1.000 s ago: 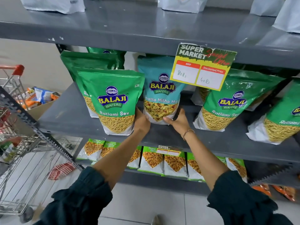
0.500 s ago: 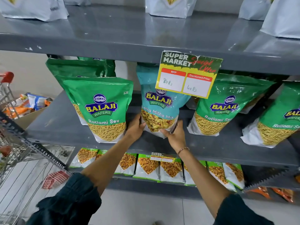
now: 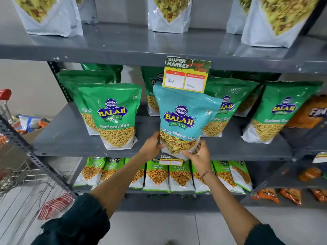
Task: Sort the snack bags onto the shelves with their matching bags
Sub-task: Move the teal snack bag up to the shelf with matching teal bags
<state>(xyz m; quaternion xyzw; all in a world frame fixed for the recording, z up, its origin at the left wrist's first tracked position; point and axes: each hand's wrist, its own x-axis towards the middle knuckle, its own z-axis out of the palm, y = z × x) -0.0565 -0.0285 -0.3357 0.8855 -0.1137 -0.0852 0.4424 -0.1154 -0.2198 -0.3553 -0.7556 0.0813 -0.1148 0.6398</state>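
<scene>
A teal Khatta Mitha Mix bag [image 3: 184,110] is held upright at the front edge of the middle shelf [image 3: 67,138], its bottom past the shelf lip. My left hand [image 3: 152,147] grips its lower left corner and my right hand [image 3: 198,156] grips its lower right corner. Green Ratlami Sev bags stand on this shelf: one at the left [image 3: 113,117], one behind the teal bag [image 3: 223,110] and one at the right [image 3: 281,112]. On the top shelf [image 3: 132,45] stand white-bottomed mix bags [image 3: 169,13].
A price card [image 3: 187,75] hangs from the top shelf's edge just above the teal bag. The bottom shelf holds several Chana Jor Garam bags [image 3: 180,174]. A shopping cart [image 3: 21,174] stands at the left. Orange packets [image 3: 311,114] sit on the neighbouring rack at the right.
Both hands have pulled the teal bag forward from deep on the middle shelf to its front edge. The view has tilted up, showing more of the top shelf.
</scene>
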